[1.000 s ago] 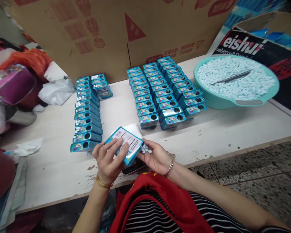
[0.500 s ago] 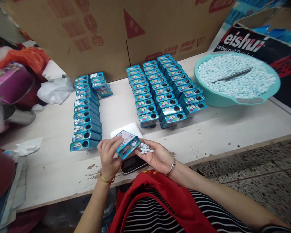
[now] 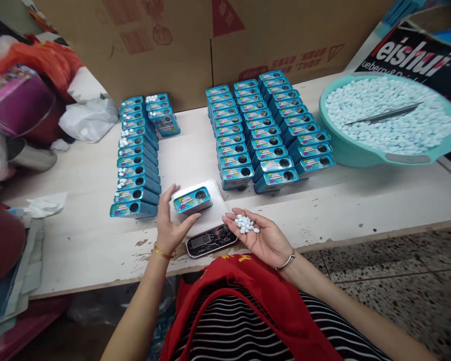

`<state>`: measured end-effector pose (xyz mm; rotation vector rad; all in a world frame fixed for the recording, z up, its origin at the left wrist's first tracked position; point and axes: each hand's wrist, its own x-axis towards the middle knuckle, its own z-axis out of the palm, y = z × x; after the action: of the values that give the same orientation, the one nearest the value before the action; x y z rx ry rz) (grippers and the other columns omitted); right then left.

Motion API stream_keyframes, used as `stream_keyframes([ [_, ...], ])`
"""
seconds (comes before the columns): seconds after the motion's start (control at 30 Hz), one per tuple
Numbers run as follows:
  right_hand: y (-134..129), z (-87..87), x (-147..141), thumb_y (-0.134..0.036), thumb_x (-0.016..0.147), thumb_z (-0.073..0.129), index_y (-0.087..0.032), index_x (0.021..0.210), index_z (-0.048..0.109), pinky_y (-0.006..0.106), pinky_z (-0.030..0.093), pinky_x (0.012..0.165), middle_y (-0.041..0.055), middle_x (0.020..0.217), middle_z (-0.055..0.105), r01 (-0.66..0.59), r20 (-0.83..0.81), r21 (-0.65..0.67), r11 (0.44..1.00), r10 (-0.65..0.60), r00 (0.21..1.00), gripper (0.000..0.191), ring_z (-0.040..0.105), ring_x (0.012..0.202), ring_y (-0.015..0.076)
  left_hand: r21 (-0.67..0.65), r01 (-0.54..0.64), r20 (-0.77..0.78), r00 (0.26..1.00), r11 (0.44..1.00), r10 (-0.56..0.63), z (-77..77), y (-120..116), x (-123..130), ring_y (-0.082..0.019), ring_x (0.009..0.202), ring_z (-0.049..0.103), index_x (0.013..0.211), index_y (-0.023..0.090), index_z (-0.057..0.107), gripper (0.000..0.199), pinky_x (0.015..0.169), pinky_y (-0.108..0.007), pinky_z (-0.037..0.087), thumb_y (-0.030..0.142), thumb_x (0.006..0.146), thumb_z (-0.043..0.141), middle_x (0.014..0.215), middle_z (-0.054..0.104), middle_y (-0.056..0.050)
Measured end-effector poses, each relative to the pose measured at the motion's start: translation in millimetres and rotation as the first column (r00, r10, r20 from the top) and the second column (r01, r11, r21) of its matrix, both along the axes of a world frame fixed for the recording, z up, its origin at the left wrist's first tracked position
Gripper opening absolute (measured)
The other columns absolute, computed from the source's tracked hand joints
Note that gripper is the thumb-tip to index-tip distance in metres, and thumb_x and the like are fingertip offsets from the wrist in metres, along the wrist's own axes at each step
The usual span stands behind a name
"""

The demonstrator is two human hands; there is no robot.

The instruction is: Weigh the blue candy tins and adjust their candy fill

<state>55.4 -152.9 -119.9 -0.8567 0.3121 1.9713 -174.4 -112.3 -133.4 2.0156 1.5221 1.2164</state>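
Observation:
On the white platform of a kitchen scale (image 3: 218, 203) stands a blue candy tin (image 3: 188, 201), upright, with a round dark hole in its top. My left hand (image 3: 171, 228) is open beside the tin, thumb and fingers spread around its left and near sides; whether it touches the tin I cannot tell. Palm up, my right hand (image 3: 266, 239) holds a small heap of pale blue candies (image 3: 245, 224) on its fingers, just right of the scale. The scale's dark display panel (image 3: 212, 240) faces me, its reading too small to make out.
Rows of blue tins (image 3: 257, 131) stand right of centre, and another row (image 3: 135, 165) stands at the left, some with candies on top. A turquoise basin (image 3: 361, 155) full of candies holds a metal scoop-like tool (image 3: 383, 114). A large cardboard box (image 3: 188, 55) stands behind.
The tin, tilted over my right palm before, now stands on the scale. My left hand has let go of it and spread. My right hand has moved right with the candies.

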Motion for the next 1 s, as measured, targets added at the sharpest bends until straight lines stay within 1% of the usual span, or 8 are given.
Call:
stream_keyframes([
  [0.07, -5, 0.2, 0, -0.013, 0.089, 0.051, -0.006, 0.103, 0.062, 0.032, 0.057, 0.088, 0.0188, 0.102, 0.072, -0.011, -0.016, -0.009, 1.000, 0.011, 1.000, 0.019, 0.067, 0.105, 0.0237, 0.222, -0.035, -0.098, 0.994, 0.974, 0.058, 17.7, -14, 10, -0.023, 0.109, 0.055, 0.128, 0.022, 0.047, 0.064, 0.094, -0.041, 0.046, 0.031, 0.072, 0.076, 0.116, 0.059, -0.009],
  [0.1, -8, 0.2, -1, -0.014, 0.090, 0.049, -0.005, 0.103, 0.062, 0.033, 0.057, 0.088, 0.0188, 0.102, 0.072, -0.021, -0.026, -0.010, 1.000, 0.020, 0.999, 0.020, 0.068, 0.103, 0.0232, 0.271, 0.018, -0.145, 0.989, 0.962, 0.022, 25.3, -22, 19, -0.021, 0.102, 0.056, 0.125, 0.023, 0.049, 0.056, 0.089, -0.038, 0.048, 0.026, 0.075, 0.073, 0.109, 0.061, -0.007],
  [0.23, -19, -1.2, 2, -0.014, 0.093, 0.043, -0.009, 0.103, 0.064, 0.025, 0.059, 0.075, 0.0095, 0.090, 0.074, -0.060, -0.051, -0.015, 0.998, 0.059, 0.997, 0.024, 0.072, 0.081, 0.0148, -0.009, 0.427, -0.317, 0.856, 0.904, -0.408, 35.0, -53, 67, -0.016, 0.085, 0.058, 0.111, 0.018, 0.055, 0.022, 0.072, -0.029, 0.051, 0.021, 0.090, 0.052, 0.097, 0.061, -0.007],
  [0.37, -29, -6.0, 9, -0.017, 0.092, 0.046, -0.014, 0.098, 0.067, 0.026, 0.058, 0.079, 0.0045, 0.090, 0.075, -0.087, -0.066, -0.058, 0.994, 0.083, 0.994, 0.022, 0.071, 0.084, 0.0140, -0.144, 0.425, -0.431, 0.786, 0.894, -0.443, 18.5, -65, 105, -0.017, 0.082, 0.056, 0.097, 0.015, 0.058, 0.021, 0.067, -0.028, 0.050, 0.020, 0.094, 0.038, 0.099, 0.058, -0.009],
  [0.57, -38, -12.6, 16, -0.019, 0.087, 0.053, -0.017, 0.090, 0.070, 0.033, 0.050, 0.098, 0.0061, 0.104, 0.073, -0.083, -0.001, -0.061, 0.995, 0.083, 0.997, 0.017, 0.063, 0.111, 0.0190, -0.181, 0.471, -0.491, 0.718, 0.864, -0.494, 11.7, -70, 117, -0.017, 0.078, 0.055, 0.090, 0.015, 0.058, 0.024, 0.061, -0.026, 0.047, 0.017, 0.094, 0.034, 0.090, 0.057, -0.008],
  [0.83, -36, -8.7, 14, -0.020, 0.091, 0.049, -0.016, 0.093, 0.069, 0.030, 0.054, 0.091, 0.0047, 0.093, 0.075, -0.116, -0.055, -0.068, 0.991, 0.113, 0.992, 0.020, 0.068, 0.098, 0.0160, -0.117, 0.482, -0.308, 0.814, 0.868, -0.493, 10.9, -71, 111, -0.015, 0.080, 0.056, 0.086, 0.014, 0.056, 0.023, 0.069, -0.028, 0.051, 0.019, 0.094, 0.036, 0.089, 0.057, -0.009],
  [0.93, -33, -7.3, 10, -0.017, 0.093, 0.045, -0.014, 0.091, 0.068, 0.026, 0.055, 0.087, 0.0029, 0.081, 0.074, -0.079, -0.082, -0.084, 0.993, 0.072, 0.994, 0.023, 0.071, 0.082, 0.0124, -0.038, 0.472, -0.121, 0.873, 0.881, -0.473, 28.4, -63, 99, -0.014, 0.086, 0.057, 0.090, 0.013, 0.055, 0.010, 0.075, -0.026, 0.052, 0.015, 0.091, 0.045, 0.093, 0.058, -0.008],
  [1.0, -31, -5.9, 6, -0.016, 0.092, 0.046, -0.013, 0.090, 0.068, 0.029, 0.055, 0.088, 0.0048, 0.082, 0.075, -0.053, -0.076, -0.053, 0.997, 0.049, 0.996, 0.022, 0.071, 0.080, 0.0133, 0.004, 0.386, -0.049, 0.921, 0.922, -0.386, 46.2, -51, 86, -0.013, 0.087, 0.057, 0.095, 0.014, 0.055, 0.008, 0.075, -0.025, 0.052, 0.013, 0.088, 0.051, 0.093, 0.057, -0.007],
])
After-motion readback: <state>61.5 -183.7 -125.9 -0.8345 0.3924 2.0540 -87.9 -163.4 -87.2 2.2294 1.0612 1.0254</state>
